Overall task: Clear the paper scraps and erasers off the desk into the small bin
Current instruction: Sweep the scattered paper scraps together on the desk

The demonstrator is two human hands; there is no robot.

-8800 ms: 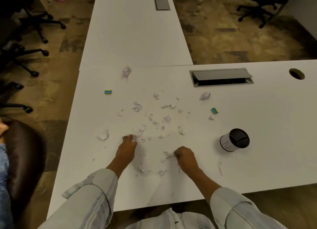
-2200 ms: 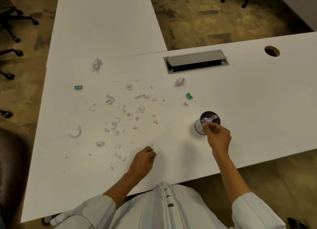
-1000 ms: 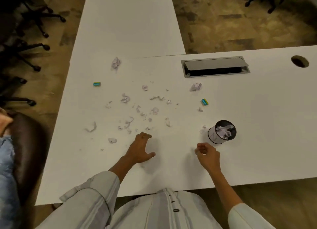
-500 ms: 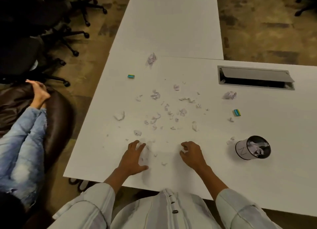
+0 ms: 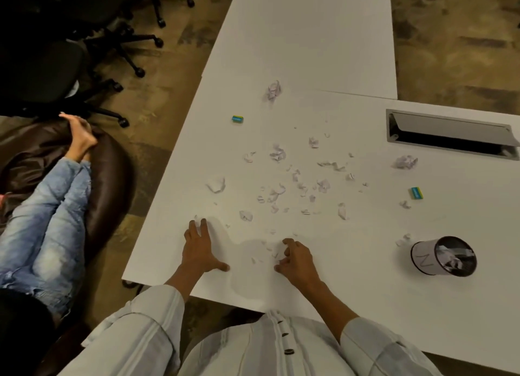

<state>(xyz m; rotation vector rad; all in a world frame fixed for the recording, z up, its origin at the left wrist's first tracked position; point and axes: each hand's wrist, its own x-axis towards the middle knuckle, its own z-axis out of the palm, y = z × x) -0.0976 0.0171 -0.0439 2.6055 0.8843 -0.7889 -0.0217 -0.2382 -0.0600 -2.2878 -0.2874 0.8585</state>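
Observation:
Several torn paper scraps (image 5: 298, 184) lie scattered over the white desk (image 5: 351, 277). One green-blue eraser (image 5: 237, 119) sits at the far left, another eraser (image 5: 416, 193) at the right. The small bin (image 5: 443, 259), black-rimmed with paper inside, stands at the right. My left hand (image 5: 200, 249) lies flat with fingers spread, its fingertips at a small scrap (image 5: 200, 221). My right hand (image 5: 295, 259) curls its fingers around tiny scraps (image 5: 271, 253) near the front edge.
A cable hatch (image 5: 450, 133) is set into the desk at the back right. A second desk (image 5: 309, 32) joins behind. At the left, a person in jeans (image 5: 47, 223) sits on a brown seat, with black office chairs (image 5: 70, 54) beyond.
My right hand came back from the bin to the scraps near the front edge. My left hand slid left and forward. The view has swung left.

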